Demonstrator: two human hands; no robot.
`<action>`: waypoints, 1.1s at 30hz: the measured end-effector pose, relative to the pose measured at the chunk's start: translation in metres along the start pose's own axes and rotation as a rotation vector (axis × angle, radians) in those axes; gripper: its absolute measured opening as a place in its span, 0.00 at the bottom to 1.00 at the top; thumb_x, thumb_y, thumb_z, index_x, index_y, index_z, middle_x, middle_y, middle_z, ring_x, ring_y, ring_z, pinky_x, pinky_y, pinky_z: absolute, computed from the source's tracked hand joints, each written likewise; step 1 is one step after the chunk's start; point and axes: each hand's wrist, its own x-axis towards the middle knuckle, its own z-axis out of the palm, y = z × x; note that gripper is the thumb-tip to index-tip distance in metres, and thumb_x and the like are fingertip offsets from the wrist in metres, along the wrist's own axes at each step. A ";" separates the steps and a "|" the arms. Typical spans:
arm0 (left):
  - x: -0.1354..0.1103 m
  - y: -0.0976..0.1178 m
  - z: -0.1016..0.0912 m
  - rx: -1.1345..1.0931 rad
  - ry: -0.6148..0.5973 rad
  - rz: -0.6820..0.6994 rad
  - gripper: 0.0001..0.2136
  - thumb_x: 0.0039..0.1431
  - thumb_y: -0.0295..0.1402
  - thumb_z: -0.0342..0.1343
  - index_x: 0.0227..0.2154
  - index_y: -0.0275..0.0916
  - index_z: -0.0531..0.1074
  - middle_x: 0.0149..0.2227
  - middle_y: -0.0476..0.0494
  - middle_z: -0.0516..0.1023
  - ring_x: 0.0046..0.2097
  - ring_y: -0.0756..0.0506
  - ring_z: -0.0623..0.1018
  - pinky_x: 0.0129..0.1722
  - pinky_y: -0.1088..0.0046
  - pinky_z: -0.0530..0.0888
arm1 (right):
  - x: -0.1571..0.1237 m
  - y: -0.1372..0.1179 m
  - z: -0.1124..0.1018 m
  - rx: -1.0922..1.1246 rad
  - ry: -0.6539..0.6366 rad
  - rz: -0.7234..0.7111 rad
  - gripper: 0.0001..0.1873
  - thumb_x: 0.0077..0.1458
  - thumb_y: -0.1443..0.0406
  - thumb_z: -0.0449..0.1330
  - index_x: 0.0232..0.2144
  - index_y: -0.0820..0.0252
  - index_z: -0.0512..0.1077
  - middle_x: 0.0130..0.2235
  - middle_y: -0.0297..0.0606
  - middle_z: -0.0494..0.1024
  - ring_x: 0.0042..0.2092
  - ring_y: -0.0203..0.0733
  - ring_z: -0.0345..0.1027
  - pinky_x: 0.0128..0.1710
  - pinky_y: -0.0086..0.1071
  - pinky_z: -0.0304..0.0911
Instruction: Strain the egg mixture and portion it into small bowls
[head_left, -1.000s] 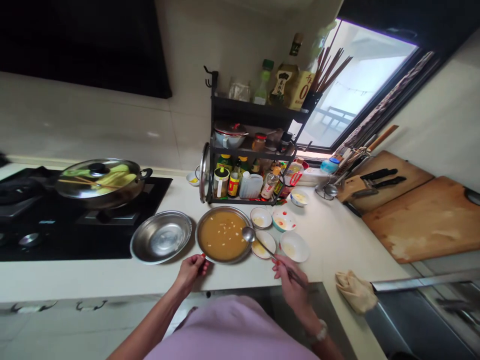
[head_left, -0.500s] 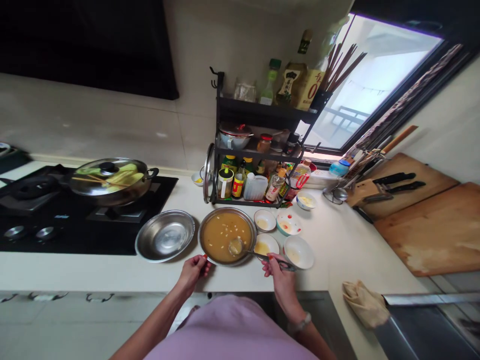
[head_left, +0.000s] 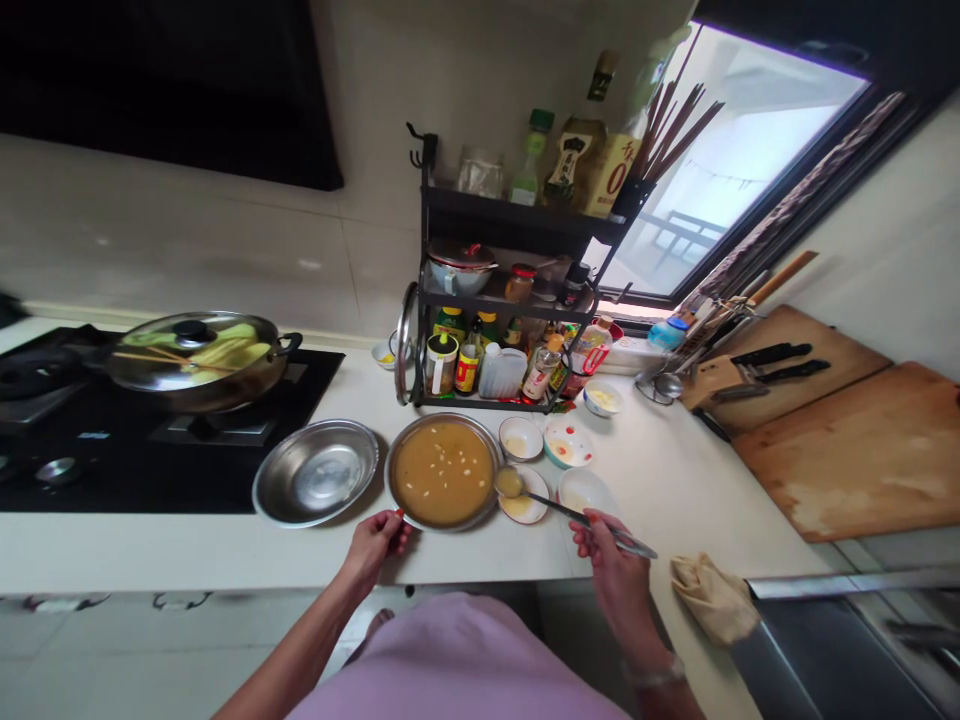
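A ladle point(head_left: 551, 503) is gripped by its handle in my right hand point(head_left: 611, 560). Its bowl, with brownish liquid in it, hangs over a small white dish point(head_left: 531, 512) just right of a round metal basin point(head_left: 391, 455). Brown liquid point(head_left: 442, 480) with pale bits floating on it fills much of the basin. My left hand point(head_left: 379, 545) is closed, thumb and fingers pinching the basin's near-left rim. Several small bowls stand right of the basin, among them a white bowl point(head_left: 589, 490), a red-rimmed bowl point(head_left: 520, 440) and a patterned bowl point(head_left: 568, 445).
Left of the basin sits another metal basin point(head_left: 300, 500). A lidded pan point(head_left: 225, 375) with pale green food inside stands on the black stove point(head_left: 195, 470). Behind is a rack point(head_left: 525, 212) of bottles and jars. Cutting boards point(head_left: 862, 460), a knife block point(head_left: 712, 385) and a cloth point(head_left: 712, 600) are at right.
My right hand has moved the ladle right, out of the liquid and over the small white dish. The left hand keeps its place at the rim. The whole view has shifted slightly.
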 end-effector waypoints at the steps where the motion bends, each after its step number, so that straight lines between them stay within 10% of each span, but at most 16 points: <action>1: 0.000 0.000 0.000 -0.001 0.001 0.001 0.19 0.34 0.47 0.64 0.18 0.36 0.68 0.19 0.48 0.73 0.20 0.53 0.68 0.21 0.76 0.66 | 0.001 0.000 -0.005 -0.033 0.014 -0.026 0.15 0.44 0.57 0.65 0.32 0.62 0.74 0.23 0.35 0.76 0.23 0.37 0.66 0.22 0.29 0.61; 7: 0.003 -0.004 -0.002 -0.003 -0.012 0.006 0.18 0.35 0.47 0.64 0.18 0.35 0.69 0.19 0.49 0.72 0.19 0.53 0.67 0.21 0.77 0.66 | -0.002 0.007 -0.026 -0.275 0.030 -0.172 0.18 0.47 0.52 0.63 0.33 0.62 0.75 0.22 0.35 0.76 0.21 0.38 0.66 0.22 0.32 0.65; 14: 0.001 -0.002 -0.001 0.013 -0.005 0.008 0.18 0.34 0.47 0.65 0.18 0.36 0.69 0.19 0.49 0.72 0.20 0.53 0.67 0.21 0.76 0.66 | -0.019 -0.001 -0.026 -0.416 -0.234 -0.381 0.12 0.50 0.58 0.62 0.36 0.55 0.79 0.38 0.42 0.79 0.32 0.44 0.73 0.28 0.35 0.70; 33: 0.004 -0.006 -0.004 -0.002 -0.021 0.025 0.20 0.35 0.48 0.65 0.19 0.36 0.68 0.19 0.49 0.72 0.20 0.53 0.67 0.20 0.77 0.65 | -0.022 0.050 0.054 -0.321 -0.445 -0.221 0.16 0.55 0.54 0.57 0.36 0.59 0.76 0.29 0.39 0.78 0.26 0.39 0.71 0.21 0.30 0.68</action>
